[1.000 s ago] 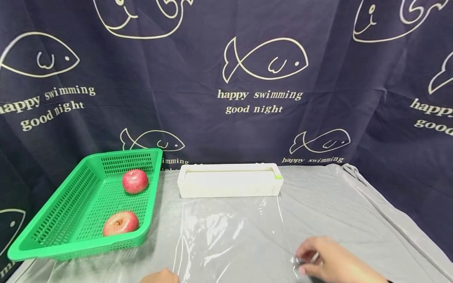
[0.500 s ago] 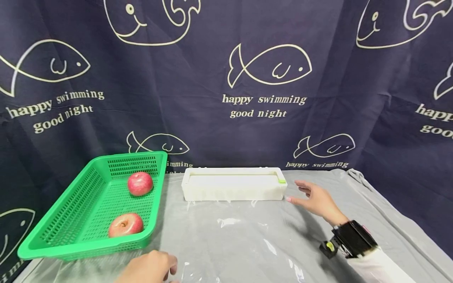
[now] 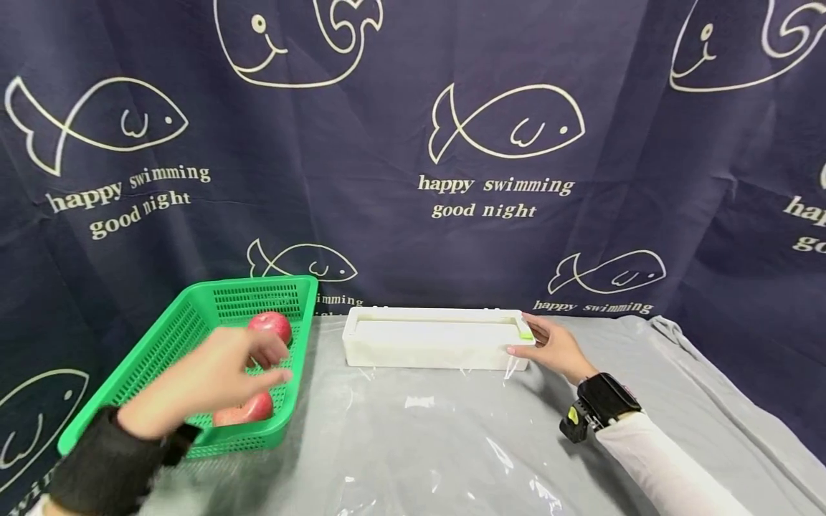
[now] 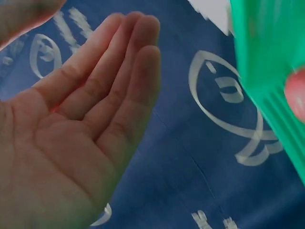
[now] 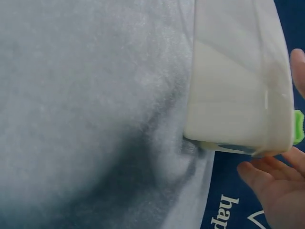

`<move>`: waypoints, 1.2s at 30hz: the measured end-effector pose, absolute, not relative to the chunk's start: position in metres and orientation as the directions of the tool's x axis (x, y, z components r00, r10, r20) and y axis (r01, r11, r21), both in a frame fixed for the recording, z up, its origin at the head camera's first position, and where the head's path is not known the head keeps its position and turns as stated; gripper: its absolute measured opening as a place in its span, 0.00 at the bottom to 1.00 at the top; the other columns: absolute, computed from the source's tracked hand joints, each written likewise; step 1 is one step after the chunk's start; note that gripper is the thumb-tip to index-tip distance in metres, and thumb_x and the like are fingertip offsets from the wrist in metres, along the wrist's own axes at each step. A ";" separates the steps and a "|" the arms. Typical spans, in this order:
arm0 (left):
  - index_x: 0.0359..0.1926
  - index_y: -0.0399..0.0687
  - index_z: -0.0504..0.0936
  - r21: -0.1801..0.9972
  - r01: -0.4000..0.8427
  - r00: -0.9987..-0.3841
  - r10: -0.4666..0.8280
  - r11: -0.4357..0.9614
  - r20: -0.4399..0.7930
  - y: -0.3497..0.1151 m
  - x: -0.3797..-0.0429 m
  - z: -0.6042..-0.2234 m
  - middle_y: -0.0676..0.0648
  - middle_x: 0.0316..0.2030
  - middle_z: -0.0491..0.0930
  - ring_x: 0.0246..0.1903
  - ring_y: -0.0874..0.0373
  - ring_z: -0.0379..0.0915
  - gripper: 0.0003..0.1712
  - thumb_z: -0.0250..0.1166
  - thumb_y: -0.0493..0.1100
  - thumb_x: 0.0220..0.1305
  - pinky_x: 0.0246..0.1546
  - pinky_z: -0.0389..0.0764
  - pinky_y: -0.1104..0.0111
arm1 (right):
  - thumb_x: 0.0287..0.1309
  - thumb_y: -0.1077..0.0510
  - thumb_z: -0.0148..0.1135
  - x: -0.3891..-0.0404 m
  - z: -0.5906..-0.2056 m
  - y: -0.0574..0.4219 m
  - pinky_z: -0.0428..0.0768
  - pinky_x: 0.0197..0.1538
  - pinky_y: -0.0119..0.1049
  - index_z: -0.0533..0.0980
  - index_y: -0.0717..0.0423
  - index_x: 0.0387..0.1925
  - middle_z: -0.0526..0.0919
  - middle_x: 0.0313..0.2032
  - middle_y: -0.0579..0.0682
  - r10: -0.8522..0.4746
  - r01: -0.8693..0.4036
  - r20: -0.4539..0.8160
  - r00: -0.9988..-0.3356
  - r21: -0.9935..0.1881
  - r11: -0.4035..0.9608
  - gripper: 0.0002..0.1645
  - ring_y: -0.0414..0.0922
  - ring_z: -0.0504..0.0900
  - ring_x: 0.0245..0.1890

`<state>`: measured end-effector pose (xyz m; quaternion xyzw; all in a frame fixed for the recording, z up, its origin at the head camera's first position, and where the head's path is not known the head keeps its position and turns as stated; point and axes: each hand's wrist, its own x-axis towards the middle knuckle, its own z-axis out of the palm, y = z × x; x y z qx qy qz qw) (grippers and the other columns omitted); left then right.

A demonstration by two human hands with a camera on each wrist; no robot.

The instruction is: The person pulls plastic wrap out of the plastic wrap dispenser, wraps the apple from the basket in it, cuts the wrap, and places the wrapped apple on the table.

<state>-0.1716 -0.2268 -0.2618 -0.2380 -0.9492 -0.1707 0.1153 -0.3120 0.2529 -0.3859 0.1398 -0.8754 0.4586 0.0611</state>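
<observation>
My left hand point(image 3: 226, 365) passes over the green plastic basket point(image 3: 293, 398), fingers spread and loosely bent, slightly blurred. Its palm point(image 4: 57, 157) faces the left wrist view with nothing in it. Under it in the basket are two red apples; one point(image 3: 274, 326) shows behind the fingers and the other point(image 3: 248, 412) is partly covered. My right hand point(image 3: 558, 351) is at the right end of a white cling film dispenser point(image 3: 432, 351), thumb towards the front and fingers behind the end. A green slider point(image 5: 298, 128) sits there between thumb and fingers.
Clear film point(image 3: 419, 437) lies in front of the dispenser, showing by its glare and creases. Grey cloth point(image 3: 613, 344) covers the table. Behind stands a dark blue curtain point(image 3: 387, 236) with white fish drawings. Each wrist wears a black strap.
Both hands have left the front of the film. The left moved up and over the basket; the right reached forward to the dispenser's end. The head view shifted slightly.
</observation>
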 end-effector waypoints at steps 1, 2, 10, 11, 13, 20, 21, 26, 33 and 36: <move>0.34 0.48 0.84 0.258 0.466 -0.873 0.393 0.846 0.288 -0.233 -0.182 -0.256 0.57 0.27 0.83 0.29 0.68 0.78 0.10 0.71 0.47 0.52 0.30 0.79 0.70 | 0.50 0.58 0.71 -0.312 -0.388 0.253 0.73 0.64 0.42 0.58 0.72 0.68 0.64 0.66 0.71 -0.177 -0.290 0.231 -0.957 -0.795 0.532 0.48 0.63 0.68 0.65; 0.34 0.45 0.84 0.238 0.449 -0.881 0.382 0.861 0.280 -0.240 -0.194 -0.251 0.55 0.27 0.84 0.29 0.64 0.79 0.11 0.71 0.47 0.53 0.32 0.80 0.68 | 0.50 0.58 0.71 -0.312 -0.390 0.254 0.75 0.62 0.37 0.59 0.72 0.67 0.65 0.66 0.70 -0.167 -0.282 0.228 -0.959 -0.805 0.522 0.48 0.63 0.69 0.65; 0.40 0.28 0.82 0.181 0.291 -0.953 0.268 0.939 0.145 -0.281 -0.278 -0.252 0.37 0.31 0.84 0.34 0.46 0.80 0.22 0.69 0.46 0.52 0.37 0.81 0.53 | 0.49 0.59 0.72 -0.313 -0.403 0.250 0.73 0.49 0.12 0.61 0.71 0.66 0.69 0.64 0.69 -0.083 -0.236 0.223 -0.971 -0.859 0.454 0.46 0.59 0.72 0.63; 0.39 0.28 0.82 0.174 0.275 -0.958 0.254 0.945 0.136 -0.284 -0.286 -0.257 0.36 0.31 0.84 0.34 0.44 0.80 0.22 0.69 0.45 0.52 0.37 0.81 0.52 | 0.50 0.58 0.72 -0.313 -0.404 0.248 0.73 0.50 0.12 0.62 0.71 0.66 0.70 0.63 0.69 -0.070 -0.233 0.227 -0.971 -0.857 0.460 0.45 0.58 0.72 0.62; 0.39 0.26 0.81 0.173 0.240 -0.968 0.223 0.955 0.115 -0.290 -0.299 -0.269 0.32 0.34 0.83 0.36 0.40 0.79 0.23 0.68 0.45 0.51 0.39 0.80 0.51 | 0.50 0.58 0.72 -0.314 -0.407 0.246 0.75 0.50 0.14 0.64 0.71 0.65 0.72 0.62 0.68 -0.048 -0.232 0.238 -0.970 -0.851 0.471 0.44 0.58 0.74 0.61; 0.52 0.19 0.71 0.193 0.111 -0.993 0.118 0.975 -0.029 -0.288 -0.324 -0.309 0.23 0.49 0.75 0.50 0.29 0.72 0.37 0.69 0.46 0.50 0.48 0.78 0.48 | 0.49 0.54 0.72 -0.309 -0.414 0.249 0.73 0.50 0.12 0.65 0.69 0.64 0.72 0.62 0.65 0.005 -0.196 0.237 -0.971 -0.817 0.542 0.44 0.56 0.74 0.61; 0.52 0.19 0.71 0.197 0.095 -0.994 0.105 0.976 -0.042 -0.287 -0.326 -0.314 0.23 0.49 0.75 0.50 0.30 0.72 0.37 0.69 0.46 0.51 0.48 0.78 0.48 | 0.49 0.53 0.72 -0.309 -0.413 0.250 0.73 0.49 0.11 0.65 0.68 0.65 0.72 0.62 0.64 0.014 -0.187 0.233 -0.972 -0.813 0.551 0.45 0.56 0.74 0.61; 0.46 0.20 0.72 0.203 0.041 -0.997 0.054 0.978 -0.059 -0.286 -0.332 -0.333 0.26 0.41 0.77 0.44 0.34 0.75 0.33 0.69 0.47 0.51 0.45 0.79 0.50 | 0.48 0.49 0.73 -0.309 -0.409 0.251 0.76 0.51 0.17 0.67 0.64 0.64 0.73 0.62 0.60 0.020 -0.172 0.228 -0.973 -0.786 0.594 0.45 0.53 0.76 0.60; 0.32 0.28 0.72 0.212 0.020 -0.999 0.028 0.977 -0.033 -0.291 -0.337 -0.345 0.31 0.32 0.78 0.35 0.40 0.77 0.28 0.72 0.51 0.47 0.38 0.80 0.55 | 0.48 0.48 0.73 -0.315 -0.400 0.248 0.76 0.48 0.15 0.68 0.62 0.64 0.73 0.63 0.59 0.016 -0.182 0.239 -0.971 -0.778 0.602 0.44 0.53 0.77 0.59; 0.37 0.24 0.73 0.211 0.014 -0.998 0.025 0.977 -0.051 -0.291 -0.340 -0.346 0.28 0.36 0.79 0.39 0.37 0.77 0.33 0.72 0.53 0.46 0.42 0.80 0.53 | 0.48 0.48 0.73 -0.318 -0.398 0.247 0.75 0.47 0.13 0.68 0.63 0.64 0.73 0.63 0.59 0.012 -0.190 0.248 -0.969 -0.774 0.604 0.44 0.53 0.77 0.59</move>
